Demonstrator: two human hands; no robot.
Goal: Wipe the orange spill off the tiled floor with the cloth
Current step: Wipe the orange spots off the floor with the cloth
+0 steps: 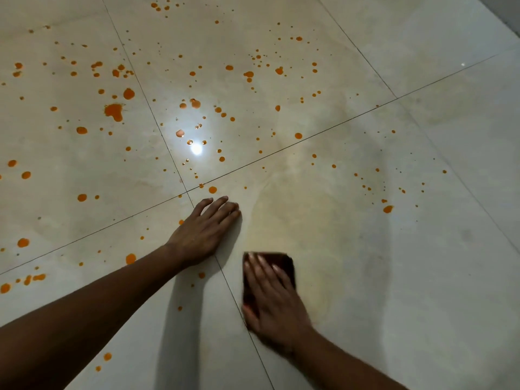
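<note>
Orange drops and blotches (114, 111) speckle the pale tiled floor (422, 277), thickest across the left and upper tiles. A dark reddish-brown folded cloth (284, 263) lies flat on the floor at lower centre. My right hand (274, 302) presses down on it with fingers spread and blurred by motion, covering most of it. My left hand (204, 229) rests flat on the tile just left of the cloth, fingers together, holding nothing. Around and beyond the cloth the tile shows a faint yellowish smear (304, 215) with hardly any drops.
Dark grout lines (281, 152) cross near my left hand's fingertips. A bright lamp reflection (196, 149) glares on the upper middle tile. Scattered small drops (388, 208) sit on the right tile. A darker edge (506, 9) shows at the top right corner.
</note>
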